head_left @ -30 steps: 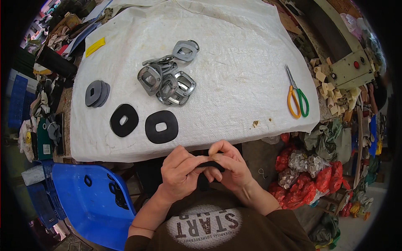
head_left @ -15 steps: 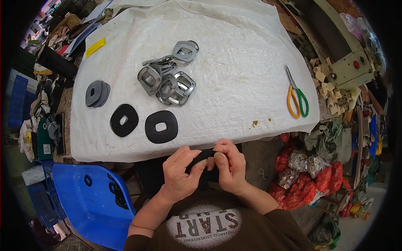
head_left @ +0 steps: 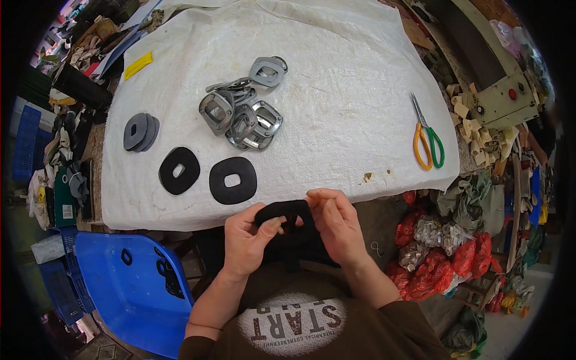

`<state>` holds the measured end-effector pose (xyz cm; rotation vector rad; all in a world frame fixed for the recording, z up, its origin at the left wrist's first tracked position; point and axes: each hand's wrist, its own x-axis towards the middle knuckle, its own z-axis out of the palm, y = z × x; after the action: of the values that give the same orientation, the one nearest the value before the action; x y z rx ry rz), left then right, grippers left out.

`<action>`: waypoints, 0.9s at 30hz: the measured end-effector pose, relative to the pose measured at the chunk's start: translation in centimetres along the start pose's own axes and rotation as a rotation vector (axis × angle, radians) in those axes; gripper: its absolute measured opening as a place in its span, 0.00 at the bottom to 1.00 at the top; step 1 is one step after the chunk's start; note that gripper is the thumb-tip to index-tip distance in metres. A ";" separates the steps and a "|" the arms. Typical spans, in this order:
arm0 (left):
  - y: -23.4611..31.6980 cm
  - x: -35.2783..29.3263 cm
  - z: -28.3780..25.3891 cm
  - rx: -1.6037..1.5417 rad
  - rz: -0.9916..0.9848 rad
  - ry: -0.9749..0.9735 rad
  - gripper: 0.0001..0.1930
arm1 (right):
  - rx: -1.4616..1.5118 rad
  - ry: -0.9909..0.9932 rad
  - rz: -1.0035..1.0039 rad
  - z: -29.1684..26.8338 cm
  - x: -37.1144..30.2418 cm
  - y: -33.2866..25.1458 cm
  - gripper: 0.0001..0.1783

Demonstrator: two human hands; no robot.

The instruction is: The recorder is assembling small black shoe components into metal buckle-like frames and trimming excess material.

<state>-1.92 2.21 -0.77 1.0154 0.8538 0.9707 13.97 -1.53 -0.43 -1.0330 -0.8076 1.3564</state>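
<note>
A black ring-shaped pad [head_left: 281, 208] with an opening in its middle is held just off the table's front edge. My left hand [head_left: 247, 239] is closed on its left side, the thumb passing across the opening. On the pad's right edge, my right hand [head_left: 336, 223] pinches with bent fingers; part of that edge is hidden. Two flat black rounded-square pads, a left one [head_left: 189, 171] and a right one [head_left: 245, 192], lie on the white sheet [head_left: 336, 126] beyond my hands. Farther back is a pile of metal frames [head_left: 243, 123], with a grey pad [head_left: 271, 74] on a metal piece behind it.
Stacked grey pads [head_left: 137, 132] lie at the left of the sheet. Scissors [head_left: 421, 144] with orange and green handles rest at the right. A blue tub [head_left: 99, 270] holding black rings stands lower left. Red bags [head_left: 431, 273] of metal parts sit lower right.
The black pad has tilted and spread, so its opening shows. My right hand has risen slightly and its fingers have straightened somewhat. My left hand has shifted a little left.
</note>
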 end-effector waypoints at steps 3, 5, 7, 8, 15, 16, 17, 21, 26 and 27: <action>0.0 -0.1 -0.1 0.012 -0.028 -0.084 0.11 | 0.199 -0.071 0.109 -1.0 0.1 0.2 0.10; -0.1 -0.2 -0.1 0.011 -0.043 -0.099 0.12 | 0.175 -0.138 0.108 -1.1 -0.1 0.3 0.10; -0.3 -0.2 -0.1 -0.028 -0.022 -0.114 0.12 | 0.302 -0.042 0.106 -0.4 -0.3 0.0 0.10; -0.3 -0.2 -0.1 -0.028 -0.024 -0.115 0.12 | 0.302 -0.040 0.107 -0.1 -0.3 0.0 0.10; -0.7 0.0 -0.3 -0.069 0.085 -0.174 0.11 | 0.636 -0.179 0.159 0.6 -0.3 0.5 0.10; -0.7 0.1 -0.4 -0.056 0.115 -0.205 0.11 | 0.694 -0.265 0.157 0.6 -0.2 0.6 0.10; -0.6 0.1 -0.3 -0.055 0.114 -0.204 0.11 | 0.696 -0.265 0.157 0.6 -0.2 0.6 0.10; 0.0 0.3 -0.4 0.001 0.139 -0.265 0.10 | 0.700 -0.280 0.258 0.4 -0.5 0.7 0.09; 0.0 0.3 -0.4 0.032 0.163 -0.316 0.10 | 0.657 -0.398 0.183 0.0 -0.6 0.8 0.10; 0.1 0.3 -0.2 0.013 0.141 -0.297 0.10 | 0.641 -0.305 0.204 0.0 -0.7 0.7 0.11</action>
<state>-2.01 2.52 -0.78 1.2085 0.5489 0.9046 13.64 -2.22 -1.01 -0.4145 -0.4313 1.8163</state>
